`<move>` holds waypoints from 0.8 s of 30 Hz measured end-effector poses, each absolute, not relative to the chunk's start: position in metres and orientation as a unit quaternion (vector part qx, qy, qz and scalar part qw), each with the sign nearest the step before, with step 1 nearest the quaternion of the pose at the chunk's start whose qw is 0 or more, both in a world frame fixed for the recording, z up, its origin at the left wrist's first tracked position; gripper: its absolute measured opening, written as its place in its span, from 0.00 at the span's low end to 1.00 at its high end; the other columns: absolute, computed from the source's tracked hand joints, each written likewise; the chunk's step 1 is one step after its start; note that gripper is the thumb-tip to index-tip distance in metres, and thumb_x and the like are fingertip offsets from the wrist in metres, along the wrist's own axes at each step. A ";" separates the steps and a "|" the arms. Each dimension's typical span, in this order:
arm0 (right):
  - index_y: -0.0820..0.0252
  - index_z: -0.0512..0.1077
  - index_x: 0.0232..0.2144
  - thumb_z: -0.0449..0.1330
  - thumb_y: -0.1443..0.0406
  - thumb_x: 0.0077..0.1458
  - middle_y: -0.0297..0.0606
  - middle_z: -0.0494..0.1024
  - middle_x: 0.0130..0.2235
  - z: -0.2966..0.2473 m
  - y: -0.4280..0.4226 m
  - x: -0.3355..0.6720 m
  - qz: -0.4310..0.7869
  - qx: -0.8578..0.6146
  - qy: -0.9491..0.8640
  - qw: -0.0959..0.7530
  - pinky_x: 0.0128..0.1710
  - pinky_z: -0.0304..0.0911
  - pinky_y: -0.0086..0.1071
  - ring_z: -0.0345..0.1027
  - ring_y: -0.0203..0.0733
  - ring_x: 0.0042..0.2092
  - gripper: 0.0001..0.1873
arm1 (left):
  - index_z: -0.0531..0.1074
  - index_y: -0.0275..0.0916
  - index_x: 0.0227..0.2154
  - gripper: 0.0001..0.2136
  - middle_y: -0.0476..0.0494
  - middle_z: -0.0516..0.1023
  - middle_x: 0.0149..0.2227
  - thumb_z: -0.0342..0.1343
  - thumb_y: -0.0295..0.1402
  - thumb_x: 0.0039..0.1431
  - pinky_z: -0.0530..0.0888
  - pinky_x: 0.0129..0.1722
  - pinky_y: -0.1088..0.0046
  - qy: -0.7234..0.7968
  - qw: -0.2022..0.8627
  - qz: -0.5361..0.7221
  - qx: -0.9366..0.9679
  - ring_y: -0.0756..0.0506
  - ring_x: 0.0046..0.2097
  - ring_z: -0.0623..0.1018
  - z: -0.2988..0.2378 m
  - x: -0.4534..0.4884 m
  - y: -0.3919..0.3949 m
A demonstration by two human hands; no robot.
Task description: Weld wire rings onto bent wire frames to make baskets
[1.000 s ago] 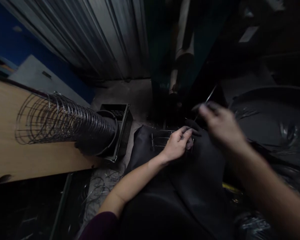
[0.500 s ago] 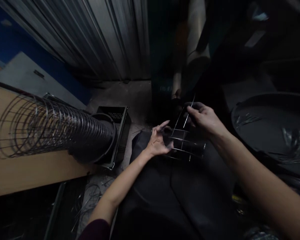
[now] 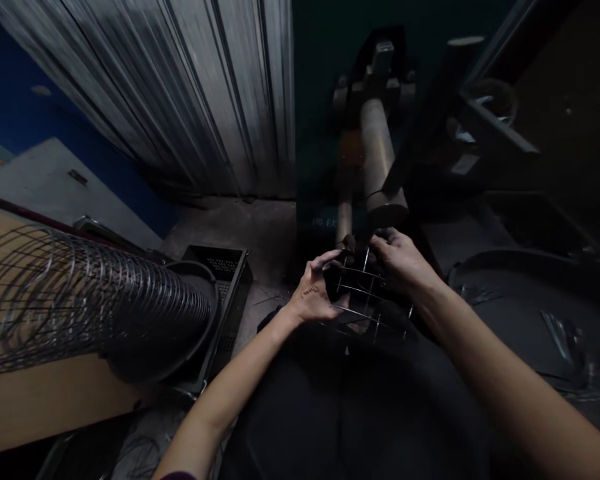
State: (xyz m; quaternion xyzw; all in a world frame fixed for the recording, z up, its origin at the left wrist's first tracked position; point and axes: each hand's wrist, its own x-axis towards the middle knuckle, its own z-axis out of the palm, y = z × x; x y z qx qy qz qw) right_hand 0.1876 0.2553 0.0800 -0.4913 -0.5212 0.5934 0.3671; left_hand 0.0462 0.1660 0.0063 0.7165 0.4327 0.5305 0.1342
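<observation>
A small wire frame (image 3: pixel 363 291) of curved, thin metal wires joined by cross rods lies in front of my body, below the machine's round bar. Curled around its left side, my left hand (image 3: pixel 314 291) holds it between the thumb and the fingers. My right hand (image 3: pixel 403 259) is at its upper right, with thumb and fingertips closed on a thin wire rod (image 3: pixel 366 259). That rod reaches down to the frame's upper wire. Darkness and the fingers hide the frame's far side.
To my left, a long stack of nested wire frames (image 3: pixel 145 300) leans in a dark tub (image 3: pixel 213 320) by a black crate (image 3: pixel 245 273). A green machine with a thick metal bar (image 3: pixel 376 143) stands ahead. On the right is a wide round basin (image 3: pixel 500 300) containing loose wires.
The view has tilted up, showing more of the machine. My right hand has brought the slanted rod to the frame, where it stands more upright. My left hand still holds the frame.
</observation>
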 end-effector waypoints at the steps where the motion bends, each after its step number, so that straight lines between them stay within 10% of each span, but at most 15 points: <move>1: 0.56 0.60 0.29 0.67 0.50 0.39 0.25 0.62 0.17 0.082 0.255 0.186 0.594 -0.495 -0.520 0.363 0.12 0.48 0.23 0.54 0.30 0.16 0.24 | 0.42 0.41 0.57 0.41 0.33 0.63 0.54 0.61 0.30 0.43 0.71 0.48 0.58 0.433 0.129 0.529 0.718 0.43 0.46 0.74 0.007 0.045 0.167; 24: 0.56 0.61 0.20 0.65 0.61 0.39 0.30 0.64 0.18 0.074 0.279 0.176 0.575 -0.508 -0.504 0.396 0.18 0.59 0.28 0.60 0.35 0.20 0.14 | 0.42 0.42 0.58 0.42 0.42 0.70 0.44 0.60 0.30 0.41 0.70 0.47 0.58 0.435 0.151 0.516 0.722 0.42 0.45 0.75 0.019 0.030 0.198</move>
